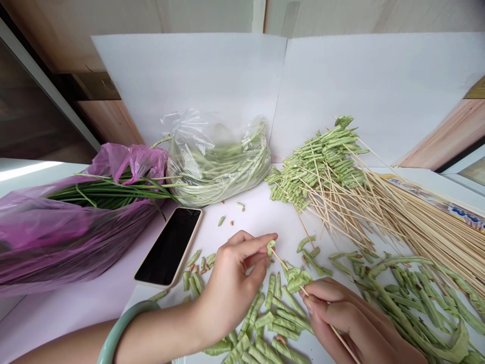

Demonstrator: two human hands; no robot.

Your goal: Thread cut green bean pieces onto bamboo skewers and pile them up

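My right hand (341, 313) is closed on a thin bamboo skewer (343, 344), which slants up to the left. A piece of green bean (298, 279) is threaded on the skewer just ahead of my right fingers. At the skewer's tip, my left hand (238, 278) pinches another short bean piece (270, 246) between thumb and fingers. A green bangle (125, 328) circles my left wrist. Below both hands, many cut bean pieces (280, 318) lie loose on the white surface. Longer whole beans (417, 293) are heaped by my right hand.
Filled bean skewers (322, 156) are piled at the back, beside a spread of bare skewers (428, 227). A clear bag of long beans (223, 167) stands at the back. At left are a phone (168, 247) and a purple bag (76, 237) with green stalks (113, 192).
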